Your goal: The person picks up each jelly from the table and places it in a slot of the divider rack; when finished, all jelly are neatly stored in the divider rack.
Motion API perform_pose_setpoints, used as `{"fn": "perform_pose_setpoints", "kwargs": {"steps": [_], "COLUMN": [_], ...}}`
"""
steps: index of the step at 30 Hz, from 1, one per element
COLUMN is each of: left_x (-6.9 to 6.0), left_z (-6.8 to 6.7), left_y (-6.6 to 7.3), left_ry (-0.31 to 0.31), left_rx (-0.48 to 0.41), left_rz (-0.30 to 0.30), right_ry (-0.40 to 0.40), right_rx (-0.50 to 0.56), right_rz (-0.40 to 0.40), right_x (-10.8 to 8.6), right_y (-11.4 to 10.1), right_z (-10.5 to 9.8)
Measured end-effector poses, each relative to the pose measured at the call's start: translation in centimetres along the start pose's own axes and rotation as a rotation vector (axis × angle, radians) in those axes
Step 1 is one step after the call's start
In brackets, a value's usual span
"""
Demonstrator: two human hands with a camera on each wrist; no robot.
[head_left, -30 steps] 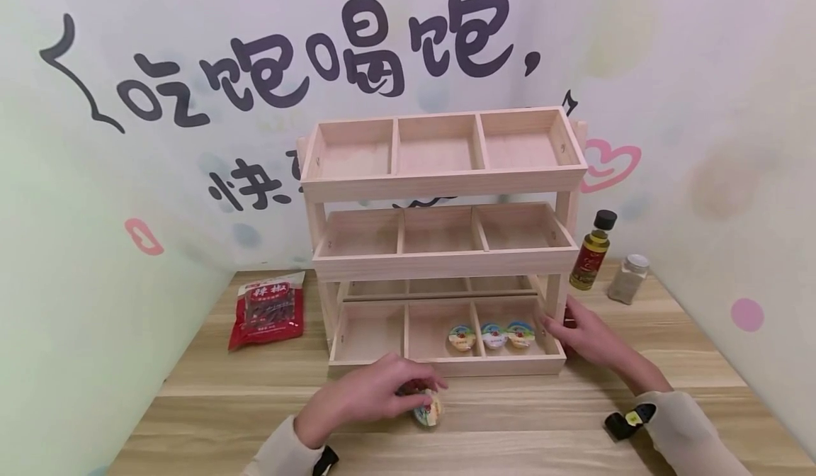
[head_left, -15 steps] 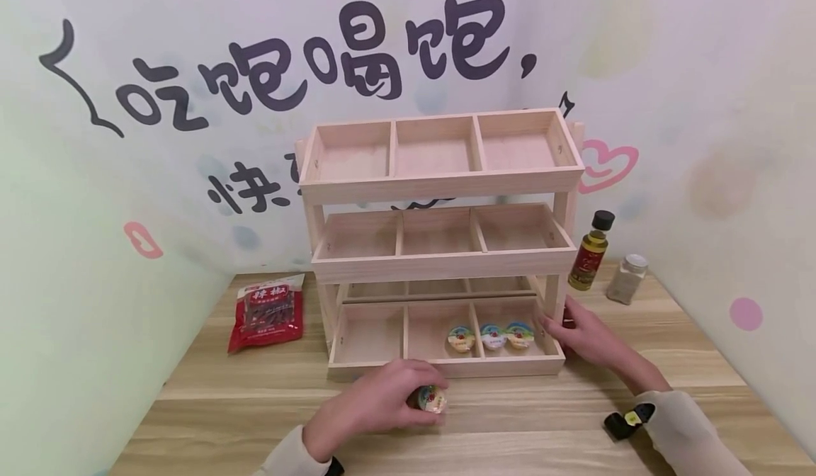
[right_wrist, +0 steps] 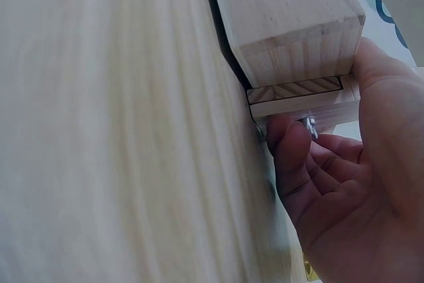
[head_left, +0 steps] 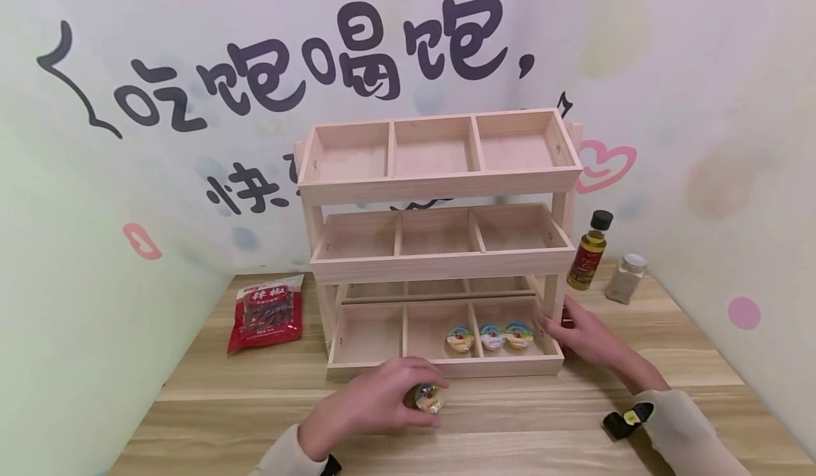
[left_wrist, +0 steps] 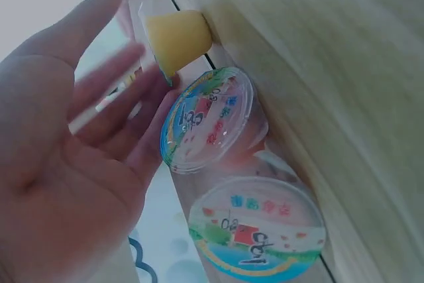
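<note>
My left hand [head_left: 382,397] is in front of the wooden rack, low over the table, fingers relaxed and spread around a small jelly cup [head_left: 430,398]. In the left wrist view, a yellow jelly cup [left_wrist: 180,36] sits by the fingertips. Two more lidded jelly cups [left_wrist: 258,230] lie nearer the palm. A firm hold on any cup is not visible. At the rack's lower right side, my right hand [head_left: 589,334] grips the wooden rack [head_left: 440,269], fingers curled near a metal bolt [right_wrist: 310,127]. Three jelly cups [head_left: 460,338] stand in the bottom tier's middle and right compartments.
A red bag of dried chili [head_left: 266,313] lies left of the rack. To the right, an oil bottle [head_left: 588,253] and a spice jar [head_left: 626,279] stand near the wall. The bottom tier's front board [head_left: 497,368] rises just behind my left hand.
My left hand moved slightly right, and its fingers came around the jelly cup on the table, which shifted a little. The right hand stays at the rack's side.
</note>
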State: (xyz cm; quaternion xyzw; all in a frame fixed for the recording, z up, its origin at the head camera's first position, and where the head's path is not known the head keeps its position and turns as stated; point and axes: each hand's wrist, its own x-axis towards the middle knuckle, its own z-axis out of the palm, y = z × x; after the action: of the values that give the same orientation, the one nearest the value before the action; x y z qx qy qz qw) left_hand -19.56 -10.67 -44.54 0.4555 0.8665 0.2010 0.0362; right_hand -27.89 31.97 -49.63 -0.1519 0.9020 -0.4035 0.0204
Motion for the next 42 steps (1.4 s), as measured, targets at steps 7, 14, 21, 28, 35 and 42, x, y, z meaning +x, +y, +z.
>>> {"fn": "perform_pose_setpoints", "kwargs": {"steps": [7, 14, 21, 28, 35, 42], "left_x": [0.2, 0.0, 0.3, 0.2, 0.0, 0.7], "left_z": [0.2, 0.1, 0.2, 0.5, -0.2, -1.5], "left_y": [0.1, 0.2, 0.3, 0.0, 0.1, -0.3], "left_ry": [0.009, -0.047, -0.001, 0.007, 0.054, 0.169], "left_rx": [0.012, 0.035, 0.109, 0.076, 0.012, -0.100], "left_rz": [-0.060, -0.039, -0.066, -0.034, -0.010, -0.005], "right_ry": [0.003, -0.002, -0.002, 0.001, 0.001, 0.000], "right_rx": [0.002, 0.001, 0.023, 0.017, 0.019, 0.025], "right_rz": [-0.013, -0.020, -0.022, -0.026, -0.032, -0.021], "right_x": [0.0, 0.2, 0.2, 0.2, 0.4, 0.1], "right_y": [-0.1, 0.2, 0.1, 0.2, 0.2, 0.0], "right_z": [0.0, 0.1, 0.0, 0.0, 0.2, 0.0]}}
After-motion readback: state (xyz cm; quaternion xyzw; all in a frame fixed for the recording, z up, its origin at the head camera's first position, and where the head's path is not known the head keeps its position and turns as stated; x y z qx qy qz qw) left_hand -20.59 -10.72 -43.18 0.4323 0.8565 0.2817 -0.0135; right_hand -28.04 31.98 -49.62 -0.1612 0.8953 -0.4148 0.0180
